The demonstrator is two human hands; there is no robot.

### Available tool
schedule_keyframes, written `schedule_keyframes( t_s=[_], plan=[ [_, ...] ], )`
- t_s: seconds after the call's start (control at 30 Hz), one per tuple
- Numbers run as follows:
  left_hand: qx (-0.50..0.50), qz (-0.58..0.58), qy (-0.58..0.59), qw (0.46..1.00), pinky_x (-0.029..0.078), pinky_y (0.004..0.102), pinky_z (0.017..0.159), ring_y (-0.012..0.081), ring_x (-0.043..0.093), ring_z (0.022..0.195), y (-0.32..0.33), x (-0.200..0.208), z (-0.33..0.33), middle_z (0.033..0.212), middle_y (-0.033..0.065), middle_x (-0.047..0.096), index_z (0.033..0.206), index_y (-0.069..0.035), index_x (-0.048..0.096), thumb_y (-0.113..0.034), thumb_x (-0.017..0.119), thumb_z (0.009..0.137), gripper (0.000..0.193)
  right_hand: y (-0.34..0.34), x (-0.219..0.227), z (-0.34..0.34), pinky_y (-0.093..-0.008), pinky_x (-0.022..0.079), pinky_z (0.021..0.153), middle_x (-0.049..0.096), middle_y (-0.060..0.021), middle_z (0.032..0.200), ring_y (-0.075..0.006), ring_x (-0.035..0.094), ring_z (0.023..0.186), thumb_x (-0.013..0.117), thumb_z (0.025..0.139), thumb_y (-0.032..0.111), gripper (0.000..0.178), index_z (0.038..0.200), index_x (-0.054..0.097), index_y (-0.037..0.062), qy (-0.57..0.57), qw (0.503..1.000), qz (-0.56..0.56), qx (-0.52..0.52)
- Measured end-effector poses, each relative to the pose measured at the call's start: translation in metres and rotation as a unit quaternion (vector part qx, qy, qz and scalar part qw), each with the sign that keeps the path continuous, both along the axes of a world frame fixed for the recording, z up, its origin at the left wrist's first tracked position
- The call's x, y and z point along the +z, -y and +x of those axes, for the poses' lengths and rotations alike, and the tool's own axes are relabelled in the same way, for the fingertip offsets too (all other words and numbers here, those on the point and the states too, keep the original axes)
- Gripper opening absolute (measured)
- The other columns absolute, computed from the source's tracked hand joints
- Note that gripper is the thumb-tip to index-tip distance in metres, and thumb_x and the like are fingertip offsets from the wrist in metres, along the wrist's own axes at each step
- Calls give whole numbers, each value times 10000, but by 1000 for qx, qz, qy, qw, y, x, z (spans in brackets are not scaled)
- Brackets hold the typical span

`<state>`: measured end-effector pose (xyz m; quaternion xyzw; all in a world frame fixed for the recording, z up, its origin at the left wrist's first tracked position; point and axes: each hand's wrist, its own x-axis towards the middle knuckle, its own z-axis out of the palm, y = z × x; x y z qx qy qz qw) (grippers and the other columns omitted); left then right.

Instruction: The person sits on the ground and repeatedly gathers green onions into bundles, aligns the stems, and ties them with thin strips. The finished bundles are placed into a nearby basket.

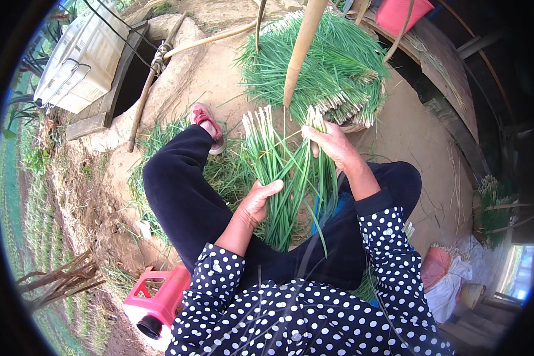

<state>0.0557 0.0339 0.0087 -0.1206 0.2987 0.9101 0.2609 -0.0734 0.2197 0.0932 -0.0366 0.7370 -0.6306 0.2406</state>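
My left hand (256, 202) is closed around a bunch of garlic chives (266, 148), its thumb lying across the green leaves and the pale stem ends pointing away from me. To its right, my right hand (332, 143) pinches a smaller bunch of chives (320, 169) close to the white ends. The leaves of the two bunches cross and hang down over my lap. Beyond my hands lies a large heap of chives (314, 59), many of its pale ends facing right and toward me.
A wooden pole (302, 50) slants down just beyond my hands. Loose leaves (234, 172) litter the ground by my left leg. A pink plastic container (169, 291) stands at lower left, pale crates (83, 56) at upper left. At upper right is a pink bucket (402, 15).
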Motion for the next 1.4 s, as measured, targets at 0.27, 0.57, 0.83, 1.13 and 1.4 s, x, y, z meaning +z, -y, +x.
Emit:
schedule_keyframes(
  t_s=[0.27,0.57,0.83,1.13,1.4],
  plan=[
    [62,-12,38,997,529,398,855,252,644,935,1,-9,-4,1034,149,664,1120,-3,584,-278,719,825,426,-8,0,5,-228,415,488,590,6,729,-70,507,545,717,850,262,266,942,611,36,7,998,31,48],
    [133,37,37,990,517,416,867,270,641,900,19,-9,-11,993,166,663,1050,39,616,-164,684,811,320,-38,-16,2,-235,426,570,616,15,789,-67,520,657,702,865,254,244,940,644,29,6,997,60,45],
    [225,-21,12,974,518,409,800,268,629,812,42,-6,-13,828,118,655,901,-9,634,-181,659,844,183,-72,-17,-11,-276,449,615,659,-7,794,-106,574,706,592,922,287,267,1007,629,37,-77,988,105,-81],
    [194,-134,-31,971,520,325,683,175,616,736,43,7,-16,901,55,625,1112,-34,569,-70,717,730,411,-73,-3,-8,-299,480,653,633,-37,809,-120,590,701,622,898,220,293,1072,628,-15,-93,982,167,-12],
    [137,-61,-77,986,521,290,724,141,614,799,16,18,-17,1321,123,515,1053,-46,579,27,704,670,410,-21,3,13,-228,446,578,675,-29,830,-95,601,730,615,924,305,304,1025,661,22,48,977,29,204]
  ],
)
